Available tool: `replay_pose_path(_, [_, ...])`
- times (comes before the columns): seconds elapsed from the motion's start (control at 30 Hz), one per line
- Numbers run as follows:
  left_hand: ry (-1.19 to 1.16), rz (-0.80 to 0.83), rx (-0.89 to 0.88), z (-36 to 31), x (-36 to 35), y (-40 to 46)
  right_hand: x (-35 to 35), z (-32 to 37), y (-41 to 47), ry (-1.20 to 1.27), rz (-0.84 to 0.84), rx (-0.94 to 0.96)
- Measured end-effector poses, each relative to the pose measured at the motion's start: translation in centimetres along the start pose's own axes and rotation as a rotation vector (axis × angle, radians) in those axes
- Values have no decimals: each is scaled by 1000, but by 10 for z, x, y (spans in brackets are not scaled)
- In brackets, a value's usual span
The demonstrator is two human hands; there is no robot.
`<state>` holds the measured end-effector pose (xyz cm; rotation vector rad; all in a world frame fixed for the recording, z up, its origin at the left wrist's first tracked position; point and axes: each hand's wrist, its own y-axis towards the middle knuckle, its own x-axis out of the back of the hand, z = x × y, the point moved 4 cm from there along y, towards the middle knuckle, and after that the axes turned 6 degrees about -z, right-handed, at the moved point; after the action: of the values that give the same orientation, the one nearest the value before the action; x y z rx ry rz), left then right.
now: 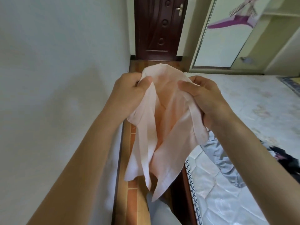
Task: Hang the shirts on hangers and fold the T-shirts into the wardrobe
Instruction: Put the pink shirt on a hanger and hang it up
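Hands hold the pale pink shirt [164, 120] up by its top edge: left hand [129, 91] bunches one side, right hand [206, 98] pinches the other. The cloth hangs below both grips, over the floor beside the bed [253, 103].

Shirt [164, 120] held up in mid-air between left hand [129, 93] and right hand [206, 96], in front of door [160, 28] at far end of floor strip [134, 189]. Wall [56, 62] to left; mattress [243, 114] to right, with garment [222, 159] lying on it, wardrobe [227, 38] beyond.
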<state>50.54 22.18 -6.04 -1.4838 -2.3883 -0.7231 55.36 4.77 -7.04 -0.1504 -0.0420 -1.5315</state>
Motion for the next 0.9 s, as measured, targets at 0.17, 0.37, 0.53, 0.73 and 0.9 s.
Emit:
replay_pose_path(0.17, [99,-16,13,17,-24,86,-20,2,92,-12,22,19])
replay_pose_path(0.37, [177,-55,-6,20,-46,205,-42,34,208,-18,114,71])
replay_pose_path(0.53, [195,-97,-16,31,-57,281,-63,53,290,-37,133,86])
replay_pose_path(0.73, [205,-97,-37,50,-81,372,-82,60,383,-34,145,87])
replay_pose_path(0.9, [171,-88,-52,73,-104,466,-102,65,471,-31,75,78])
